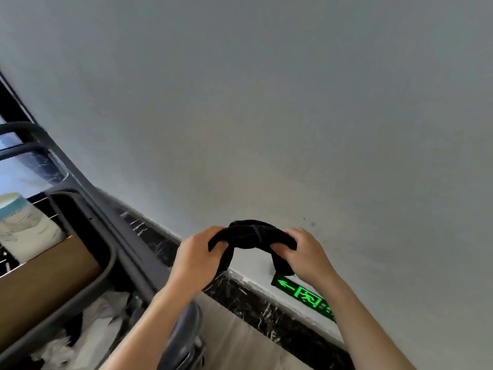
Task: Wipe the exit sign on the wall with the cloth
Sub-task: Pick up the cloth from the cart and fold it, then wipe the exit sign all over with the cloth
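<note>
A dark, bunched cloth (252, 236) stretches between both my hands in front of the pale wall. My left hand (196, 260) grips its left end and my right hand (306, 255) grips its right end, which hangs down a little. The green glowing exit sign (302, 293) with an arrow and a running figure is fixed low on the wall, just above the dark marble skirting. It lies below my right hand, and my right forearm covers its right end.
A grey metal cart (88, 209) stands at the left against the wall, holding a cardboard box (45, 279), a pale bag and white rags. The dark marble skirting (253, 303) runs along the wall's foot above the beige floor.
</note>
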`<act>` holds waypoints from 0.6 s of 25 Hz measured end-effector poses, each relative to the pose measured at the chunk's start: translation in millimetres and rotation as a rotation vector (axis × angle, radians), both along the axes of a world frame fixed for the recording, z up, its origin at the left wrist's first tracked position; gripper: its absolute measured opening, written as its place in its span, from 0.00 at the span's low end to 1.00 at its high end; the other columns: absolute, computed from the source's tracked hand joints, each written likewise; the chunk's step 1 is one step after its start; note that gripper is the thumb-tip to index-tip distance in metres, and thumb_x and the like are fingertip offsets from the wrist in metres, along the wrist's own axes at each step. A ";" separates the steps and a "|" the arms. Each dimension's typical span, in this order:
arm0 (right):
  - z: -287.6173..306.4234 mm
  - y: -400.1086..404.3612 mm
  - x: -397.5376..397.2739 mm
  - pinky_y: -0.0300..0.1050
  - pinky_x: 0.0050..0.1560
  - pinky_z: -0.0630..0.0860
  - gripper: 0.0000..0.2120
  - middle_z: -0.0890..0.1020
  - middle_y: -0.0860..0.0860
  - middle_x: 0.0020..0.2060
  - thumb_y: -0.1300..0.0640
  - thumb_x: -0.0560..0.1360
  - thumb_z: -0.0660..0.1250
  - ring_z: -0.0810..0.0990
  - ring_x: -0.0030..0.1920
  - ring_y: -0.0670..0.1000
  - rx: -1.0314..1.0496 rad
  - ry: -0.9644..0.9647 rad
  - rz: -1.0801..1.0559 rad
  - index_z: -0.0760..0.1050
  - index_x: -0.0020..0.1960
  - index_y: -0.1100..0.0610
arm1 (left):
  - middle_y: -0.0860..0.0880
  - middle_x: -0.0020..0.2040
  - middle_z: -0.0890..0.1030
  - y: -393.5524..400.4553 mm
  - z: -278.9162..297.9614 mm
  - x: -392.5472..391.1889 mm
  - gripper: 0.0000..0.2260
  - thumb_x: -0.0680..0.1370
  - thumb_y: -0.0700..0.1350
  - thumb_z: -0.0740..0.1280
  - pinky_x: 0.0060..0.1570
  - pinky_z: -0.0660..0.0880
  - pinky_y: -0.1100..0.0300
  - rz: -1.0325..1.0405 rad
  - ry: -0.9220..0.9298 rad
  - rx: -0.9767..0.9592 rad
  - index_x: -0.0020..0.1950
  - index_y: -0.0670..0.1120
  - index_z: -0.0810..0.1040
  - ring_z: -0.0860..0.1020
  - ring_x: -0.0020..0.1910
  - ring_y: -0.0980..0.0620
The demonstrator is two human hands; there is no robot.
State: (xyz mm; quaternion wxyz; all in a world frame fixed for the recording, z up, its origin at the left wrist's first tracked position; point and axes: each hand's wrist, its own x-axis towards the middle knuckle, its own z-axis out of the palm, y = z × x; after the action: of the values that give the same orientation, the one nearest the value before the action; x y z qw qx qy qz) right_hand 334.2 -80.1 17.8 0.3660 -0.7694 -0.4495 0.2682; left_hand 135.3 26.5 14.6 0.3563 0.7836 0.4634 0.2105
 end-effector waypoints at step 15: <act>-150.7 -180.8 119.1 0.32 0.46 0.70 0.09 0.81 0.40 0.48 0.52 0.74 0.68 0.77 0.49 0.37 0.040 0.161 -0.497 0.75 0.46 0.37 | 0.68 0.43 0.83 -127.9 -143.6 190.2 0.20 0.82 0.38 0.64 0.37 0.73 0.75 -0.235 -0.114 -0.277 0.47 0.66 0.79 0.80 0.44 0.69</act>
State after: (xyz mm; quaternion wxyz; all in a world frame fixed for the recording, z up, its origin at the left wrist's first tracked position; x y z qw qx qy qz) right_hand 453.3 -260.9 -132.9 0.4704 -0.8251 -0.2212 0.2215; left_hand 325.5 -101.4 -129.1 0.5085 0.7625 0.3725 0.1458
